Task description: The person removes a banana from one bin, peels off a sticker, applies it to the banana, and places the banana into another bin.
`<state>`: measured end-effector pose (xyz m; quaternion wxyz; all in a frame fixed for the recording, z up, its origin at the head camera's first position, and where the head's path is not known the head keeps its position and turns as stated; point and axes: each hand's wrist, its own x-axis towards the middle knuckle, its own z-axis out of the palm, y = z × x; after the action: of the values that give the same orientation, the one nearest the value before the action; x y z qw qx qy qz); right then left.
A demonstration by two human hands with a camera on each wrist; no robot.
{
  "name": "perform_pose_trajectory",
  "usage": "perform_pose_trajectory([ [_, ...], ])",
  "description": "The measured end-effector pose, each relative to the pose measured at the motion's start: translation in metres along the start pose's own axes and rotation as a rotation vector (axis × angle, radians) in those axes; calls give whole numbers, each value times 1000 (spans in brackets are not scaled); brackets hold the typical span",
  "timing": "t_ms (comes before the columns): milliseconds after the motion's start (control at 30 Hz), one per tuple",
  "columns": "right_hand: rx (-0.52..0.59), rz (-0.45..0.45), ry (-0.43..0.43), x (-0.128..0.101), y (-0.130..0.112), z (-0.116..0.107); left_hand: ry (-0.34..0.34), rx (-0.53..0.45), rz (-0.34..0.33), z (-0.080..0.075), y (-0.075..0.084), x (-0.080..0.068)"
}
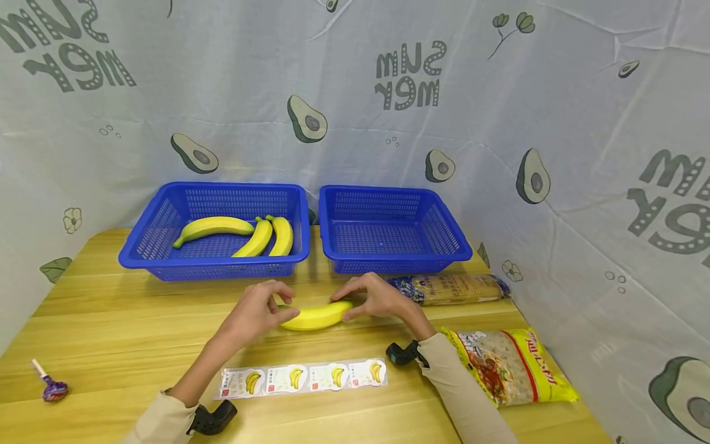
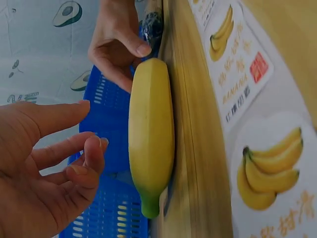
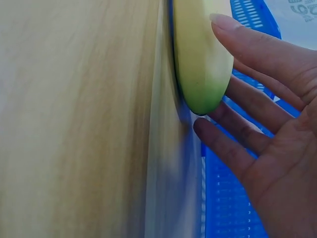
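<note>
A yellow banana (image 1: pixel 316 317) lies crosswise on the table between the two hands. My right hand (image 1: pixel 378 297) holds its right end, thumb on the near side and fingers behind. In the right wrist view the thumb (image 3: pixel 225 23) touches the peel close to the greenish tip. My left hand (image 1: pixel 259 311) is beside the stem end with loosely bent fingers; the left wrist view shows a gap between those fingers (image 2: pixel 94 153) and the banana (image 2: pixel 151 124). Nearer my body lies a strip of banana stickers (image 1: pixel 302 377).
Behind the hands stand two blue baskets: the left basket (image 1: pixel 216 262) contains three bananas (image 1: pixel 216 227), the right basket (image 1: pixel 394 256) shows a bare bottom. To the right lie a long noodle packet (image 1: pixel 455 288) and a yellow food bag (image 1: pixel 510 367). A lollipop (image 1: pixel 54 388) is far left.
</note>
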<state>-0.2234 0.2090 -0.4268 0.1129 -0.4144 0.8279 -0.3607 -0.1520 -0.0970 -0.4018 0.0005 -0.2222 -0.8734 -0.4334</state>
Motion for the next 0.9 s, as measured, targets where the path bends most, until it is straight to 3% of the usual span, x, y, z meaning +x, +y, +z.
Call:
perform_pose_trajectory([
  [233, -27, -29, 3, 3, -4, -4, -106, -66, 130, 21, 32, -8],
  [367, -59, -34, -3, 0, -5, -7, -200, -142, 141, 37, 44, -14],
  [500, -75, -47, 16, -4, -7, -9, -254, -143, 127, 54, 48, -19],
  [700, -59, -62, 18, -2, -9, -10, -254, -51, 108, 74, 47, -29],
  [900, -61, -57, 14, -3, -12, -8, -190, 168, 113, 90, 45, -36],
])
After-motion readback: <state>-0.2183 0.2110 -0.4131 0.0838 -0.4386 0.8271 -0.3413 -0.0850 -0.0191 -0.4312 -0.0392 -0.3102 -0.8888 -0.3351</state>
